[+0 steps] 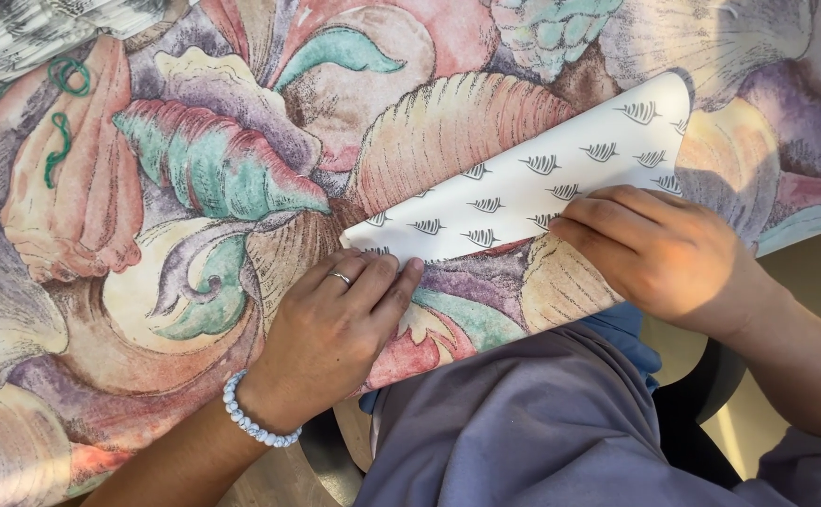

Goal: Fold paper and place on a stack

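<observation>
A large sheet of paper (241,169) printed with pastel shells and leaves covers the surface. Its near edge is folded up, showing a white underside (542,178) with small dark leaf marks. My left hand (345,319), with a ring and a pale bead bracelet, lies flat on the folded edge at its left end, fingers pressed together. My right hand (654,249) presses down on the fold further right, fingertips on the white strip. Neither hand holds anything.
Two loops of green string (68,94) lie on the paper at the far left. My lap in grey-violet cloth (523,422) is below the fold. A wooden seat edge (321,460) and dark chair part (701,394) show near it.
</observation>
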